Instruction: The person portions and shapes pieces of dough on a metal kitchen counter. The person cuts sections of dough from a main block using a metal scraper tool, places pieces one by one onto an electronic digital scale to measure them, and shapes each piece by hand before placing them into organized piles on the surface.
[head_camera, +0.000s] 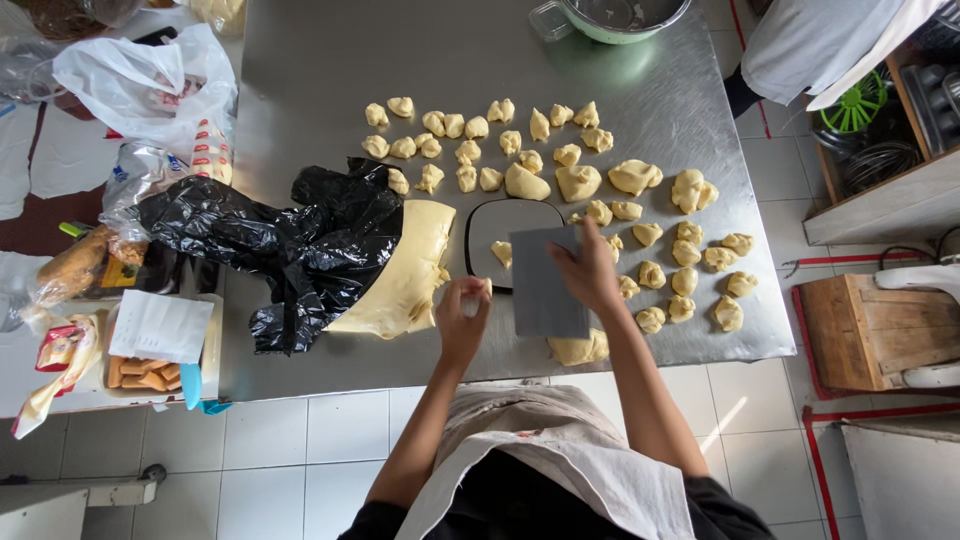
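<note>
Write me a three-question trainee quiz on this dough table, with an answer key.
1. True or false: the right hand holds a flat grey scraper.
2. What does the left hand pinch? A) a small piece of dough B) a spoon C) a plastic bag
3. Fill in: the big slab of dough is partly covered by a ____ plastic bag.

Key
1. True: the hand grips its top edge, over the kitchen scale.
2. A: it is held just right of the slab, above the steel table.
3. Black: the bag lies over the slab's left side.
</note>
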